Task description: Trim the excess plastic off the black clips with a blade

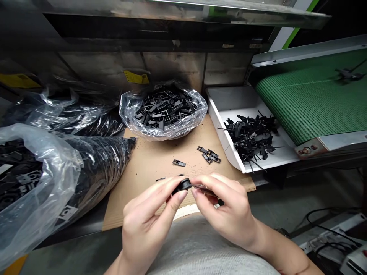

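My left hand (150, 214) pinches a small black plastic part (185, 185) between thumb and fingers, low over the front of the cardboard. Close beside it, my right hand (228, 208) is closed around a thin, dark, blade-like tool (207, 190). The tool's tip meets the part or lies just next to it; the fingers hide the exact contact. Beyond my hands a single black plastic clip (179, 163) lies on the cardboard sheet (149, 152). To its right is a small group of similar clips (210, 156), and a few more pieces are partly covered by my left hand.
An open clear bag (163, 133) full of black clips stands at the back. Filled bags (94, 172) lie at the left. On the right, a white tray (229, 147) holds tangled black parts (252, 137) below a green conveyor belt (312, 91). A metal ledge (183, 15) overhangs the back.
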Demonstrator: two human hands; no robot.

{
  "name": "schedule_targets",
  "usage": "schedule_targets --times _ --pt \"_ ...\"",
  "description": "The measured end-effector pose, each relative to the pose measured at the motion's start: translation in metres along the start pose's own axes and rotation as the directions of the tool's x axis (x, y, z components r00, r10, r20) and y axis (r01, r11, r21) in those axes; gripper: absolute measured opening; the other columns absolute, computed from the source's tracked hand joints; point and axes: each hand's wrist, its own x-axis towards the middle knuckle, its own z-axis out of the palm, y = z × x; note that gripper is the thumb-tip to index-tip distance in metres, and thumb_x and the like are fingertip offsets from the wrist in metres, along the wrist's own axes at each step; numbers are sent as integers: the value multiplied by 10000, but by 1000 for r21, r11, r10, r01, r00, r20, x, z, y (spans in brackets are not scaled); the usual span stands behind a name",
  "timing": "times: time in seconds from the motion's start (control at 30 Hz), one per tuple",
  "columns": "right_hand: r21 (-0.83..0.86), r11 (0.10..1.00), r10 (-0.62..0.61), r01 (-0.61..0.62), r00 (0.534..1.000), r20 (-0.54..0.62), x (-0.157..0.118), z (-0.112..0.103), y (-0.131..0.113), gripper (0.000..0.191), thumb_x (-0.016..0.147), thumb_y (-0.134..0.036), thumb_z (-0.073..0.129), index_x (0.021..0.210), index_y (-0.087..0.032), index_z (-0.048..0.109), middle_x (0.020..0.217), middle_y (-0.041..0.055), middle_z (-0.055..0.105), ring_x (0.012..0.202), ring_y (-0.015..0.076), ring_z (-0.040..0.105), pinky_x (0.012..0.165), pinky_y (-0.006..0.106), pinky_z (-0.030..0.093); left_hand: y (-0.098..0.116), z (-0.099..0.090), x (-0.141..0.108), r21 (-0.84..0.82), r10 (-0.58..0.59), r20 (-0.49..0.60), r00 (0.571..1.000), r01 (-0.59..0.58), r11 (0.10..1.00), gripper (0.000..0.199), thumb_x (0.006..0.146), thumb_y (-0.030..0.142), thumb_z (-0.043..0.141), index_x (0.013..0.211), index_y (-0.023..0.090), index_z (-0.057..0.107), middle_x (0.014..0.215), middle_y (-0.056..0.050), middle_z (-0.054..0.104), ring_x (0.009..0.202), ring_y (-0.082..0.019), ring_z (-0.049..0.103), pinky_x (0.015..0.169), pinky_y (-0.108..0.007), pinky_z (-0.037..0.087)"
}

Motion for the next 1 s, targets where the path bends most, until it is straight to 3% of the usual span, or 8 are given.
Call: schedule_targets --times 0.23,0.33,0.5,0.6,0.73,0.87,1.0 --pt "-202 971 -136 130 991 -18 5 6 2 164 741 -33 487 713 -133 614 552 12 547 499 114 475 491 236 417 1 1 -1 147 136 -45 990 -128 981 221 765 107 600 970 183 628 920 12 670 799 -100 622 761 -171 497" --pt "-194 974 -122 118 992 -13 7 6 7 169 721 -35 479 698 -137 612 560 10 543 498 110 459 485 232 401 1 2 -1 114 83 -28 996 -79 990 213 768 128 605 966 199 633 923 16 672 793 -100 626 731 -170 502" --pt "-38 996 77 -77 997 -1 7 -1 11 155 727 -37 494 670 -135 599 569 -6 496 477 87 409 446 215 361 0 1 -2 5 -80 3 997 80 997 194 753 163 636 934 233 648 905 45 684 759 -77 633 674 -127 492" --pt "25 994 102 -103 994 26 3 -5 10 141 757 -59 509 735 -136 626 604 -3 516 499 90 436 453 215 380 1 0 -4 -33 -141 25 990 141 989 176 761 186 628 925 244 654 891 51 690 756 -83 639 686 -139 498" --pt "117 993 13 -18 999 43 1 -3 8 230 797 -104 539 1000 -167 627 729 21 579 606 100 544 486 194 454 3 0 -2 -60 -140 45 989 143 988 187 768 195 615 939 260 651 889 50 691 739 -94 640 653 -156 510" --pt "124 991 -48 50 999 -22 2 2 8 177 800 -87 547 916 -166 654 763 37 606 649 108 580 537 202 498 4 1 0 -56 -100 40 994 102 993 197 754 199 628 937 267 657 893 48 694 734 -100 638 656 -165 512" --pt "1 974 -227 228 971 -73 -4 6 8 218 781 -44 535 941 -150 640 721 41 631 627 136 571 559 261 502 4 -1 0 -92 -166 30 986 169 981 169 759 210 621 906 280 666 821 62 698 639 -92 631 594 -165 514"
